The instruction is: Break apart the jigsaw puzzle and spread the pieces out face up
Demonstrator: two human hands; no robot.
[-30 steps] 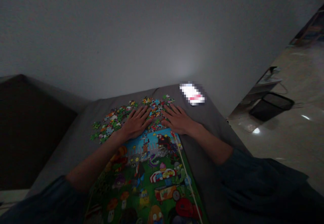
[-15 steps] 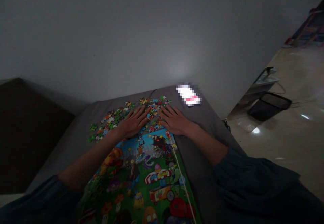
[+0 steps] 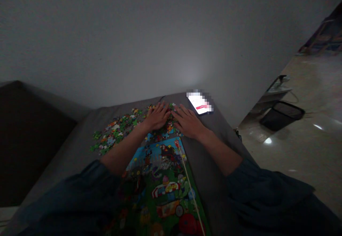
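Loose jigsaw puzzle pieces (image 3: 117, 127) lie in a wide heap on the grey cushioned surface (image 3: 77, 147). My left hand (image 3: 158, 116) rests palm down on the right part of the heap, fingers stretched toward the wall. Just to its right, my right hand (image 3: 187, 121) lies flat at the heap's right edge, fingers spread. The fingertips of both hands are close together, with pieces showing between them. Below the hands is a colourful cartoon puzzle picture board (image 3: 162, 172) with a pale strip along its right side. My left sleeve covers its lower left part.
A lit phone (image 3: 199, 102) lies at the surface's back right corner, against the grey wall (image 3: 144, 40). A dark cushion-like block (image 3: 32, 140) stands at the left. On the shiny floor (image 3: 291, 150) to the right is a black mesh basket (image 3: 280, 115).
My left hand has slid right and slightly forward over the pieces, closer to my right hand. My right hand has shifted slightly right. More pieces show at the left.
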